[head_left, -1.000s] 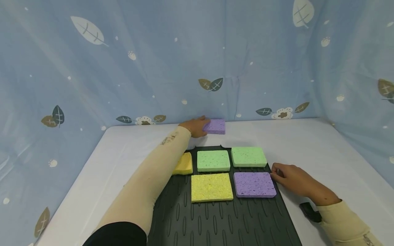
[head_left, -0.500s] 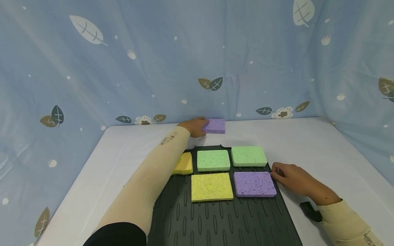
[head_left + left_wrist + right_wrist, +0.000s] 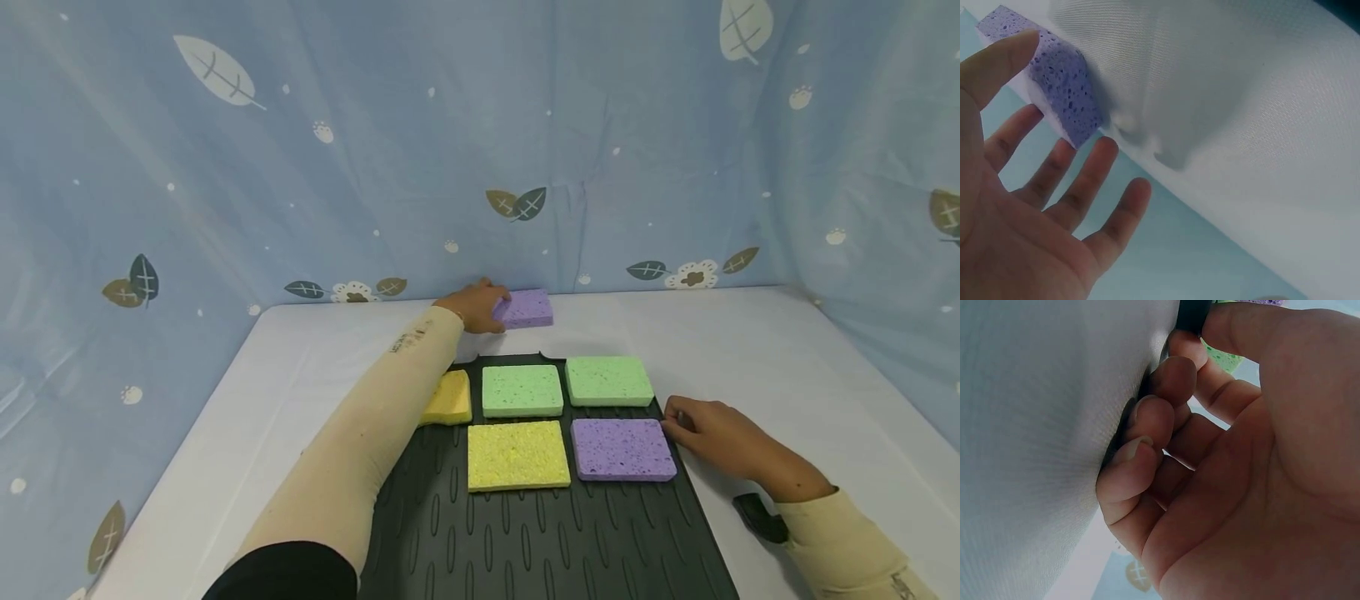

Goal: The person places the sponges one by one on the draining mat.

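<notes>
At the back of the table, my left hand (image 3: pixel 474 307) is at the left end of a purple sponge (image 3: pixel 527 308). In the left wrist view its fingers are spread and fairly straight, with the thumb overlapping the purple sponge (image 3: pixel 1063 81) and the index fingertip right at its side. My right hand (image 3: pixel 716 437) pinches the right edge of a black rubber mat (image 3: pixel 487 550) between thumb and curled fingers; the mat's dark edge (image 3: pixel 1192 315) shows between them in the right wrist view. Beside that hand, another purple sponge (image 3: pixel 624 450) lies on the mat.
Also on the mat are two green sponges (image 3: pixel 522 392), a yellow sponge (image 3: pixel 519 456) and a darker yellow sponge (image 3: pixel 448 398), partly hidden by my left arm. The white table (image 3: pixel 750 350) ends at a blue leaf-patterned curtain (image 3: pixel 450 150).
The left hand's fingers have lifted and loosened slightly at the far purple sponge, whose angle shifts a little. My right hand stays in place at the mat's edge.
</notes>
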`<state>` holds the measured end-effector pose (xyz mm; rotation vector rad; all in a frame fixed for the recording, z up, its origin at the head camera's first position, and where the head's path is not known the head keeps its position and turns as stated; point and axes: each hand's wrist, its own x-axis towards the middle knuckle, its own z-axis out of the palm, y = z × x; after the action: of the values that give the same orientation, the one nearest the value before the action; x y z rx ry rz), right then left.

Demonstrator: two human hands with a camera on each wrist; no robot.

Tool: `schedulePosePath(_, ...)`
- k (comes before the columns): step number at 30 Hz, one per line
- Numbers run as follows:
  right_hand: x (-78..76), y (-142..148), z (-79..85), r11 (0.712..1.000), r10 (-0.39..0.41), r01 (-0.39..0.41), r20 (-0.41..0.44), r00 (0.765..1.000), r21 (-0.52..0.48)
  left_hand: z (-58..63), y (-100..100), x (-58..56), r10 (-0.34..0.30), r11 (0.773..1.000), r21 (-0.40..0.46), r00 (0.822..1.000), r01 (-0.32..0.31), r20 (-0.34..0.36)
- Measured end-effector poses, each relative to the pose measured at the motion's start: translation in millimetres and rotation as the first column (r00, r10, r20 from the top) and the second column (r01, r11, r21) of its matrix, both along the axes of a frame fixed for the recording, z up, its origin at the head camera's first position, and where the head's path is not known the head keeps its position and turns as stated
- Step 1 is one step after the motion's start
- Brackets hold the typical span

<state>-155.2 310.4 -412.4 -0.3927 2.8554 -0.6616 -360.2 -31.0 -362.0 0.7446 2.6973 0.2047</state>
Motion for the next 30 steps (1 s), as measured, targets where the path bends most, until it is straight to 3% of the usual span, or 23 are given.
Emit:
schedulePosePath(7,0.8,-2.5,-0.6,1.000,-0.001,0.000,0.001,1.000,0.012,3.7,-2.2,4.6,0.037,0.999,-0.004,0.999,-0.037,0.009)
schedulePosePath(12,1.5,-3.7,-1.6,1.000,0.004,-0.004,-0.006,1.000,0.012,2.3,-2.9,1.5,0.036,0.999,-0.007,0.999,-0.036,-0.004)
schedulePosePath(18,1.7,-4.0,-1.3,1.000,0.004,-0.004,-0.012,1.000,0.018,3.6,-6.3,1.1,0.008,0.997,0.078,1.000,-0.007,-0.011)
schedulePosePath(24,2.3,-1.0,0.8,1.000,0.003,-0.002,-0.014,1.000,0.024,11.5,-6.2,8.5,-0.022,0.983,0.182,0.998,0.032,-0.061)
schedulePosePath(30,1.3,1.8,-1.5,1.000,0.012,-0.011,-0.014,1.000,0.015,21.0,-7.6,26.6,-0.024,0.969,0.239,0.991,0.054,-0.130)
